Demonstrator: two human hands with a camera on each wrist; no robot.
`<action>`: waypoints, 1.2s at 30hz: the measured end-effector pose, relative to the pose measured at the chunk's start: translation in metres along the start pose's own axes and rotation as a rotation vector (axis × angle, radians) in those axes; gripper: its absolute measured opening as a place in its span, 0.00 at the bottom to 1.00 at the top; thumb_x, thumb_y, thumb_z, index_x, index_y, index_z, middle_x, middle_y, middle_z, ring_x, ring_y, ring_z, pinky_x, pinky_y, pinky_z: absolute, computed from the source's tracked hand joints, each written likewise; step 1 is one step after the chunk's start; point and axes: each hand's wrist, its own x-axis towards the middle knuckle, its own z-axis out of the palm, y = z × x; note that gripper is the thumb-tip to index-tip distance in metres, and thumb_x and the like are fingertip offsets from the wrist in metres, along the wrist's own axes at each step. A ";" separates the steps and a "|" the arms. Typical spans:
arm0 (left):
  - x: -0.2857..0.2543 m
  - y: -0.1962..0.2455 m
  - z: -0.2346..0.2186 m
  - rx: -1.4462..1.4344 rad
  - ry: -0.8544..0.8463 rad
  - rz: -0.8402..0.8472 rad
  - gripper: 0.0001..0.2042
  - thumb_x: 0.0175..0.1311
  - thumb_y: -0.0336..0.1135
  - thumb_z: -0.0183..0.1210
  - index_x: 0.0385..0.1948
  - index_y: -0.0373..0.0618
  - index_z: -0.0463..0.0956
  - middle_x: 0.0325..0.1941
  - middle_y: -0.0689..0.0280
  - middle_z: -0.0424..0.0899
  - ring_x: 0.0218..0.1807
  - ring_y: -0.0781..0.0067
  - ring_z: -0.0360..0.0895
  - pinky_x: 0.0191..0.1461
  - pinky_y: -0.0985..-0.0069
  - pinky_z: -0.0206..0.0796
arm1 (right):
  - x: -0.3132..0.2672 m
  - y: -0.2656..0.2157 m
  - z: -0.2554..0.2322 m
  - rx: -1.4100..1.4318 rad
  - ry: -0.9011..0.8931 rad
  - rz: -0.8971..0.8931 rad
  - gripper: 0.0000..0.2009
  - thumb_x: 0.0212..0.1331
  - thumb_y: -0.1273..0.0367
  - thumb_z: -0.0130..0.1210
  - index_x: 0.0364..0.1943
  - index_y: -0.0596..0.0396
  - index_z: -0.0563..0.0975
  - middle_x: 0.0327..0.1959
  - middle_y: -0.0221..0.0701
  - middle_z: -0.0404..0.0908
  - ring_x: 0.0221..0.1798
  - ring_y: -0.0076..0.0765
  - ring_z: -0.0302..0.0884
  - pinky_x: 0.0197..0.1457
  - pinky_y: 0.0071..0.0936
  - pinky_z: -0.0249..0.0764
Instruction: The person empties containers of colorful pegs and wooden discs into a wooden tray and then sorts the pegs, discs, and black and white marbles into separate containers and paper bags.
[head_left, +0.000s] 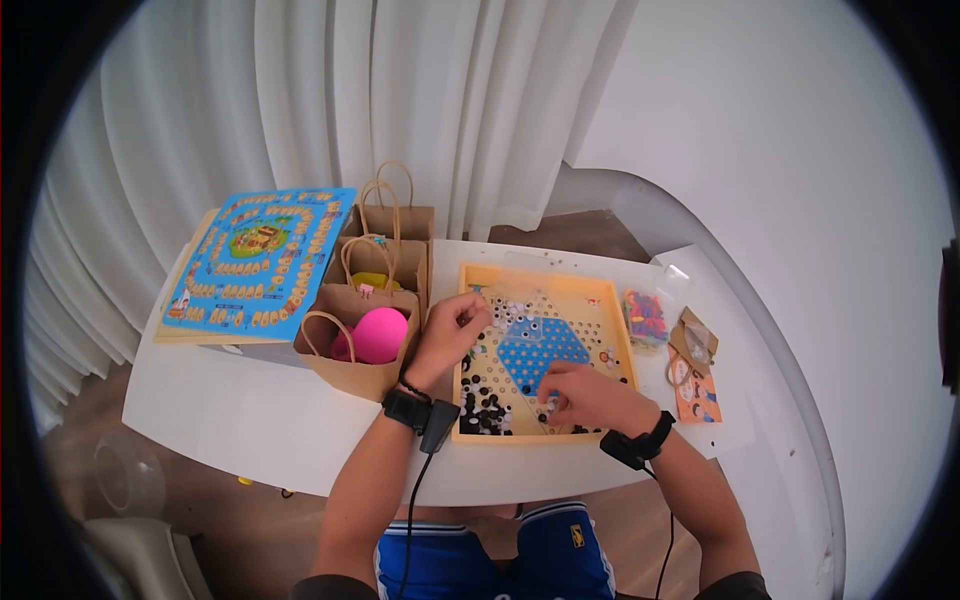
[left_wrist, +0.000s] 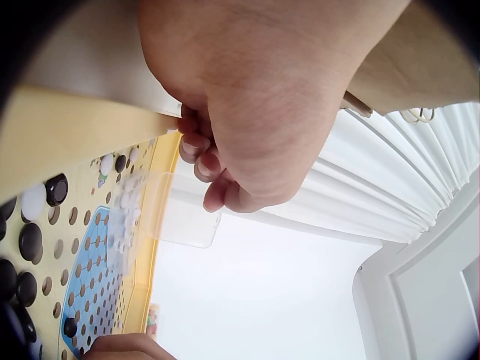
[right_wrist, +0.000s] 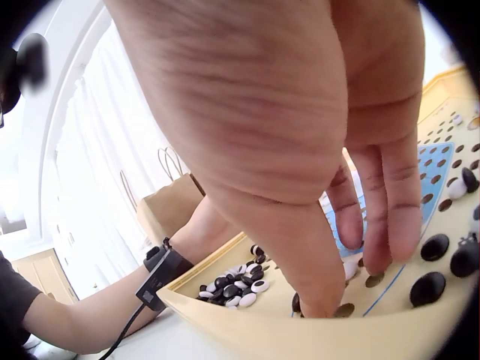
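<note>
A yellow wooden peg board (head_left: pixel 545 280) with a blue hexagon (head_left: pixel 540 350) lies on the white table in front of me. My left hand (head_left: pixel 455 322) hovers over the board's left side and pinches a clear plastic piece (left_wrist: pixel 180 217) that reaches over the white pieces. At the board's front edge, the thumb and fingertips (right_wrist: pixel 375 251) of my right hand (head_left: pixel 580 395) are down round a small white piece (right_wrist: pixel 349 268). A pile of black and white pieces (head_left: pixel 485 410) fills the front left corner. More black pieces (right_wrist: pixel 435 247) sit in holes by my right hand.
Brown paper bags (head_left: pixel 360 365) stand left of the board, one holding a pink ball (head_left: pixel 378 335). A blue board game (head_left: pixel 260 260) lies at the far left. A bag of coloured pegs (head_left: pixel 647 318) and orange cards (head_left: pixel 695 392) lie to the right.
</note>
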 end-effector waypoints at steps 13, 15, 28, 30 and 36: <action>0.000 -0.001 0.000 -0.006 -0.010 -0.024 0.07 0.71 0.29 0.58 0.30 0.40 0.78 0.27 0.79 0.75 0.32 0.92 0.67 0.37 0.85 0.58 | 0.006 -0.006 0.007 -0.053 0.034 -0.049 0.05 0.50 0.76 0.65 0.30 0.61 0.79 0.29 0.39 0.82 0.36 0.46 0.83 0.40 0.37 0.77; 0.000 -0.002 0.000 -0.010 -0.005 -0.023 0.07 0.71 0.29 0.59 0.30 0.40 0.78 0.28 0.79 0.75 0.32 0.92 0.67 0.37 0.85 0.58 | 0.006 -0.009 0.006 -0.065 0.019 -0.028 0.05 0.50 0.76 0.64 0.29 0.61 0.79 0.28 0.39 0.81 0.36 0.46 0.83 0.40 0.37 0.77; 0.000 0.000 0.002 0.042 -0.003 0.004 0.07 0.71 0.28 0.59 0.30 0.40 0.78 0.26 0.80 0.73 0.31 0.92 0.66 0.35 0.85 0.57 | 0.044 0.002 -0.028 0.151 0.485 -0.063 0.08 0.56 0.75 0.63 0.39 0.59 0.83 0.35 0.38 0.84 0.38 0.40 0.86 0.45 0.35 0.81; 0.000 0.002 0.001 0.015 0.001 -0.014 0.07 0.71 0.28 0.59 0.29 0.39 0.78 0.26 0.80 0.73 0.30 0.92 0.66 0.34 0.85 0.57 | 0.048 0.000 -0.033 0.125 0.534 -0.066 0.08 0.57 0.76 0.62 0.41 0.59 0.83 0.38 0.39 0.84 0.39 0.40 0.86 0.46 0.35 0.81; -0.001 0.003 0.000 -0.008 -0.011 -0.012 0.07 0.71 0.28 0.59 0.29 0.40 0.78 0.26 0.80 0.73 0.31 0.92 0.66 0.35 0.85 0.57 | 0.025 0.037 -0.046 -0.089 0.439 -0.003 0.11 0.56 0.76 0.63 0.44 0.58 0.82 0.44 0.41 0.84 0.41 0.41 0.86 0.47 0.35 0.81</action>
